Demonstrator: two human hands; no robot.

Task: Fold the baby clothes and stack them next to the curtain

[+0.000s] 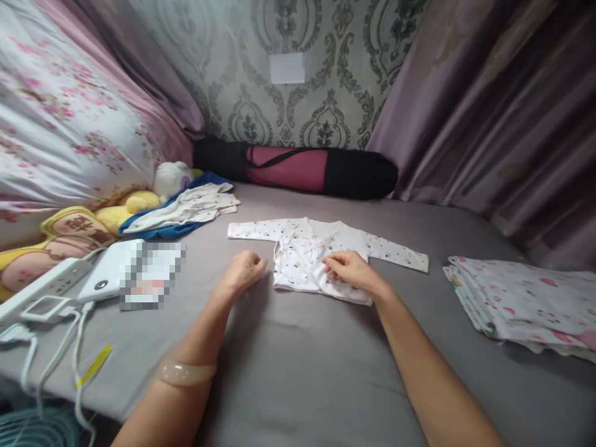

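Note:
A small white wrap-front baby shirt [298, 254] with a scattered print lies spread on the grey sheet, both long sleeves stretched out sideways. Thin ties and folds show on its front. Just off the shirt's left side is my left hand [244, 271], its fingers curled closed; whatever they hold, if anything, is hidden. Over the right front of the shirt, my right hand [351, 270] has its fingers bent together in a pinch. I cannot make out what lies between those fingertips. A pale bangle [187, 372] is on my left forearm.
Folded printed cloths [526, 298] lie at the right. A white garment on blue cloth [186, 208] lies back left beside plush toys [139, 202]. A power strip [51, 285], white box [112, 267] and cables sit at the left edge. A black and red long bag [288, 167] lines the wall.

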